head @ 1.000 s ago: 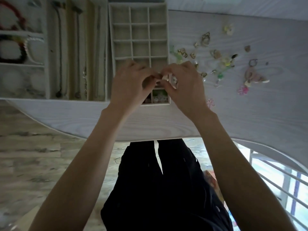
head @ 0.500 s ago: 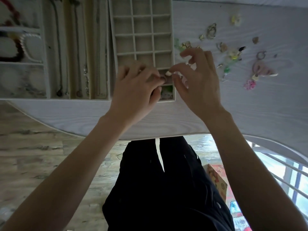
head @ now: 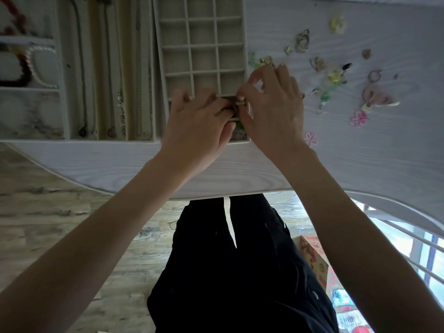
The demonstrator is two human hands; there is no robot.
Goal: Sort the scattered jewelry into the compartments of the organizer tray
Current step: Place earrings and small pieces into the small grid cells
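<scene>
The beige grid organizer tray (head: pixel 245 32) lies on the pale table, its far cells bare and its nearest cells holding small pieces (head: pixel 237 134). My right hand (head: pixel 271 111) pinches a small pale jewelry piece (head: pixel 241 102) between thumb and forefinger over the tray's near right cells. My left hand (head: pixel 199 127) hovers over the near cells, its curled fingertips meeting the same piece from the left. Scattered jewelry (head: pixel 334 75) lies on the table right of the tray, with two pink flower pieces (head: pixel 358 118) nearest me.
A long-slot tray with necklaces (head: pixel 108 68) sits left of the grid tray, and a bracelet tray (head: pixel 26 66) lies further left. The table's curved front edge (head: pixel 216 186) runs just below my wrists. Beneath it are my legs and wooden floor.
Both hands stay together over the tray's near right cells, working the small pale piece. My right hand's spread fingers have drawn in closer to the left hand.
</scene>
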